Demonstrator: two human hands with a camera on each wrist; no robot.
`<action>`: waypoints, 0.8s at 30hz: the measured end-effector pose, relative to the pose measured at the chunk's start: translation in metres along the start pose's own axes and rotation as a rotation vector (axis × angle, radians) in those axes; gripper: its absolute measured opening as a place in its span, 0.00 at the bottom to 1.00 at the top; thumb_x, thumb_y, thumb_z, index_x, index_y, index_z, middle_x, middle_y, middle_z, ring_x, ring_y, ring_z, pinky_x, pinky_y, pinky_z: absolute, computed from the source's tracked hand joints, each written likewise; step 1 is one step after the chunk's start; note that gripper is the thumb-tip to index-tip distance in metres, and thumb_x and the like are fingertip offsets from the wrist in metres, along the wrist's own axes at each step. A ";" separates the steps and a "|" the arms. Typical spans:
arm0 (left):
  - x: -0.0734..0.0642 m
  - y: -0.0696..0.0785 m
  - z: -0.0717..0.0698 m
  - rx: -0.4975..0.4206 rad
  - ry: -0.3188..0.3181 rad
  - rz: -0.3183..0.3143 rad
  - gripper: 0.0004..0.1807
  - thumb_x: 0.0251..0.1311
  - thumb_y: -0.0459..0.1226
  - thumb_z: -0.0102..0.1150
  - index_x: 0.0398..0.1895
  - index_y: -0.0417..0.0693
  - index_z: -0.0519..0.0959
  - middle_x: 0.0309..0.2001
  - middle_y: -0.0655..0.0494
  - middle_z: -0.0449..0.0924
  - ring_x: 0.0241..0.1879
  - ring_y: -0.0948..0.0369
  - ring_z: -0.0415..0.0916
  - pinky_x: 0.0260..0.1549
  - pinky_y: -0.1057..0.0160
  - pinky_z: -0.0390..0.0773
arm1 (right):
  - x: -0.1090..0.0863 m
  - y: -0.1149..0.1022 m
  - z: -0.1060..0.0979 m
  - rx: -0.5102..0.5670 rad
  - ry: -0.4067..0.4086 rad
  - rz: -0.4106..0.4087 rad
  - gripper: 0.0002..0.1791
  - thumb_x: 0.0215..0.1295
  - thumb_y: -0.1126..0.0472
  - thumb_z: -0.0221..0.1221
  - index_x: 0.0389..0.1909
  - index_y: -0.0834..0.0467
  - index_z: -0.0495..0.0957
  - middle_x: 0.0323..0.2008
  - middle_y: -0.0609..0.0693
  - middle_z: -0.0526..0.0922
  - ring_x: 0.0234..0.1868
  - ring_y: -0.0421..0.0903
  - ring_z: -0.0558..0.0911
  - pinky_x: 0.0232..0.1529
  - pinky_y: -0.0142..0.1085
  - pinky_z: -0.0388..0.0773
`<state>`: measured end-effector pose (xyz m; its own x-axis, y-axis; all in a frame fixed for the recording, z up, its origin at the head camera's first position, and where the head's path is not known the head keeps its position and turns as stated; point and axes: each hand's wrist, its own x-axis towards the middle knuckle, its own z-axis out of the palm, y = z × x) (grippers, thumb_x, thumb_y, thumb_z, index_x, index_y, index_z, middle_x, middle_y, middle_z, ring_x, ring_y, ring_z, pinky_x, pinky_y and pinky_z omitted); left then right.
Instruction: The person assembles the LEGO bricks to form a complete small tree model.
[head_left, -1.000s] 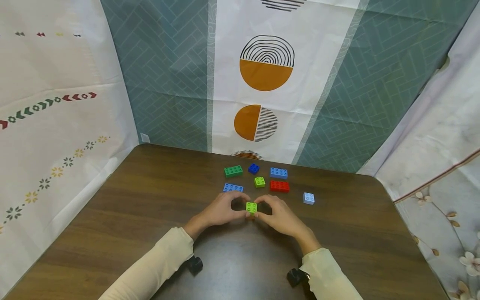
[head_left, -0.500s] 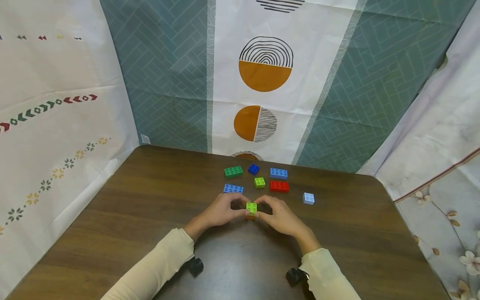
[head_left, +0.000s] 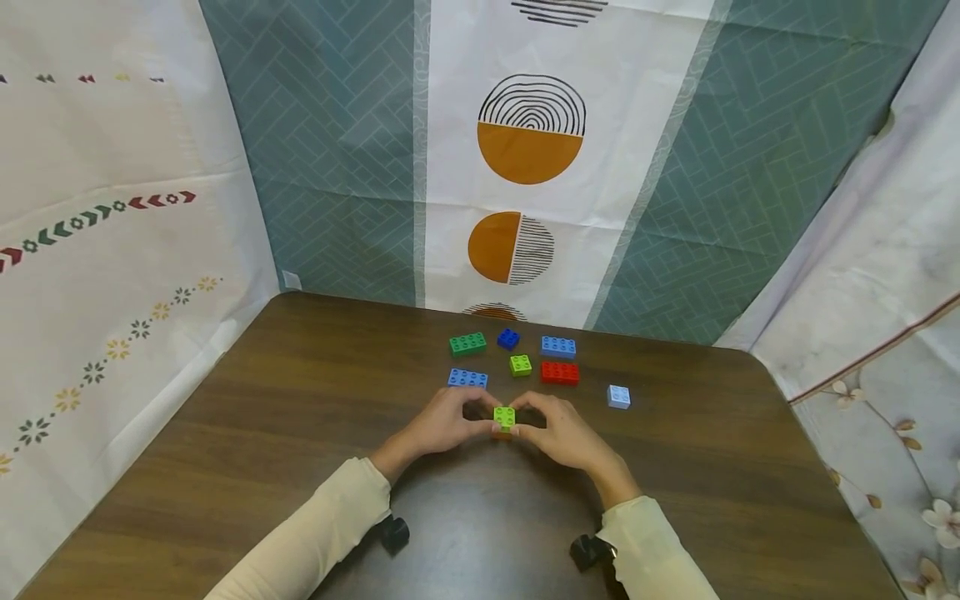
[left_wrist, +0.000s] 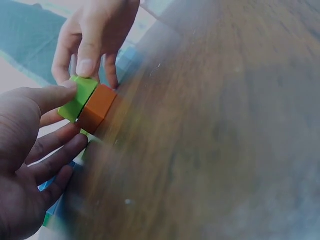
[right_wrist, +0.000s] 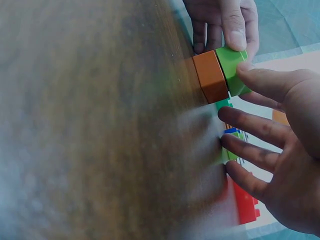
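In the head view, a lime green two-by-two toy brick [head_left: 504,417] is pinched between my left hand [head_left: 447,422] on one side and my right hand [head_left: 561,431] on the other. Beneath it sits an orange brick [left_wrist: 98,108], resting on the table. The lime brick lies on top of the orange one, with a thin dark seam between them in both wrist views. Each thumb presses the near side of the lime brick, seen on its face [right_wrist: 233,70] in the right wrist view. The other fingers reach around behind, the lower ones spread loosely.
Behind my hands on the brown table [head_left: 247,417] lie a green brick [head_left: 468,343], a dark blue brick [head_left: 508,338], two light blue bricks [head_left: 558,347], another lime brick [head_left: 521,365] and a red brick [head_left: 559,372]. A pale blue brick [head_left: 618,397] lies to the right.
Both hands stay on the lime brick over the orange one, with hardly any movement. The whole head view has shifted very slightly.
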<state>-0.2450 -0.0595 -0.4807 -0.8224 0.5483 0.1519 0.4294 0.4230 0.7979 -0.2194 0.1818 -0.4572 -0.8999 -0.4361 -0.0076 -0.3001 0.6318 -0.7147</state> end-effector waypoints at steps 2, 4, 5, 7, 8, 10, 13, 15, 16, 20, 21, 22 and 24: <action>0.001 0.001 0.001 0.004 0.001 0.004 0.12 0.63 0.44 0.71 0.49 0.58 0.86 0.45 0.66 0.87 0.49 0.66 0.82 0.54 0.56 0.81 | -0.001 0.000 -0.001 -0.011 0.007 -0.011 0.16 0.69 0.55 0.67 0.55 0.46 0.80 0.59 0.46 0.84 0.66 0.54 0.78 0.68 0.63 0.72; 0.002 0.002 0.002 0.011 0.005 0.006 0.12 0.63 0.43 0.71 0.49 0.57 0.86 0.45 0.65 0.88 0.49 0.65 0.83 0.54 0.57 0.81 | -0.001 0.001 -0.001 -0.025 0.011 -0.030 0.15 0.69 0.55 0.67 0.55 0.47 0.81 0.58 0.47 0.85 0.64 0.53 0.80 0.67 0.61 0.74; 0.002 0.002 0.002 0.014 0.008 0.007 0.12 0.63 0.43 0.71 0.49 0.57 0.86 0.45 0.65 0.88 0.49 0.64 0.83 0.53 0.56 0.81 | -0.001 0.001 -0.001 -0.034 0.013 -0.038 0.15 0.69 0.55 0.67 0.55 0.47 0.81 0.57 0.47 0.85 0.63 0.53 0.80 0.66 0.60 0.75; 0.001 0.001 0.002 0.023 0.014 0.011 0.12 0.63 0.43 0.71 0.48 0.56 0.86 0.45 0.64 0.88 0.49 0.63 0.83 0.53 0.56 0.81 | -0.001 0.000 -0.001 -0.050 0.014 -0.057 0.15 0.69 0.55 0.66 0.55 0.49 0.81 0.56 0.47 0.86 0.61 0.53 0.81 0.65 0.59 0.76; 0.001 0.001 0.003 0.023 0.016 0.011 0.11 0.63 0.42 0.71 0.48 0.56 0.86 0.45 0.64 0.88 0.49 0.63 0.84 0.52 0.56 0.82 | 0.000 0.000 -0.001 -0.057 0.012 -0.062 0.15 0.69 0.55 0.66 0.55 0.49 0.81 0.55 0.48 0.86 0.60 0.53 0.82 0.64 0.58 0.77; 0.000 0.000 0.003 0.022 0.020 0.008 0.11 0.63 0.42 0.71 0.48 0.56 0.86 0.45 0.64 0.88 0.49 0.62 0.84 0.52 0.56 0.82 | 0.000 0.000 -0.001 -0.066 0.008 -0.067 0.15 0.69 0.55 0.66 0.55 0.50 0.81 0.55 0.48 0.86 0.60 0.52 0.82 0.63 0.57 0.78; -0.002 0.000 0.002 0.019 0.020 0.002 0.11 0.63 0.42 0.71 0.48 0.56 0.86 0.45 0.64 0.88 0.49 0.62 0.84 0.52 0.55 0.82 | 0.001 -0.001 0.001 -0.063 0.002 -0.066 0.15 0.69 0.54 0.66 0.55 0.50 0.81 0.55 0.48 0.86 0.59 0.52 0.82 0.63 0.57 0.78; -0.002 0.001 0.002 0.021 0.018 -0.001 0.11 0.63 0.42 0.71 0.48 0.56 0.86 0.45 0.64 0.88 0.50 0.61 0.83 0.53 0.54 0.82 | 0.001 -0.001 0.001 -0.063 0.000 -0.054 0.15 0.69 0.54 0.66 0.55 0.50 0.81 0.55 0.48 0.86 0.60 0.53 0.82 0.64 0.58 0.78; -0.002 0.001 0.002 0.021 0.016 -0.001 0.11 0.63 0.42 0.71 0.48 0.56 0.86 0.45 0.63 0.88 0.50 0.61 0.83 0.53 0.54 0.82 | 0.000 -0.002 0.001 -0.066 0.001 -0.045 0.16 0.70 0.54 0.66 0.56 0.50 0.81 0.56 0.48 0.86 0.60 0.53 0.82 0.64 0.58 0.77; -0.001 0.001 0.003 0.032 0.017 -0.001 0.11 0.63 0.42 0.71 0.48 0.56 0.86 0.46 0.64 0.88 0.50 0.62 0.83 0.53 0.54 0.82 | -0.002 -0.001 0.001 -0.099 -0.007 -0.014 0.18 0.71 0.51 0.64 0.59 0.49 0.79 0.58 0.49 0.84 0.62 0.54 0.80 0.65 0.60 0.76; 0.000 0.001 0.003 0.033 0.017 -0.002 0.12 0.63 0.42 0.71 0.48 0.56 0.85 0.45 0.64 0.88 0.49 0.62 0.83 0.53 0.55 0.82 | -0.002 0.000 0.000 -0.105 -0.010 -0.012 0.19 0.72 0.50 0.64 0.60 0.49 0.78 0.58 0.48 0.84 0.62 0.53 0.80 0.65 0.59 0.76; 0.000 0.001 0.003 0.034 0.017 -0.006 0.12 0.63 0.42 0.71 0.48 0.56 0.85 0.45 0.64 0.88 0.49 0.63 0.83 0.53 0.55 0.82 | -0.002 0.000 -0.001 -0.106 -0.011 -0.012 0.20 0.72 0.50 0.63 0.61 0.49 0.78 0.59 0.49 0.84 0.63 0.53 0.80 0.65 0.59 0.76; 0.000 0.001 0.004 0.032 0.015 -0.012 0.12 0.63 0.42 0.71 0.48 0.55 0.85 0.45 0.63 0.88 0.49 0.63 0.83 0.53 0.55 0.82 | -0.004 0.000 -0.006 -0.097 -0.008 -0.016 0.21 0.73 0.50 0.63 0.63 0.51 0.77 0.60 0.49 0.84 0.63 0.53 0.81 0.65 0.58 0.77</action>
<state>-0.2432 -0.0568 -0.4823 -0.8327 0.5326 0.1516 0.4315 0.4524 0.7805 -0.2177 0.1871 -0.4534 -0.8922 -0.4516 -0.0028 -0.3440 0.6837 -0.6436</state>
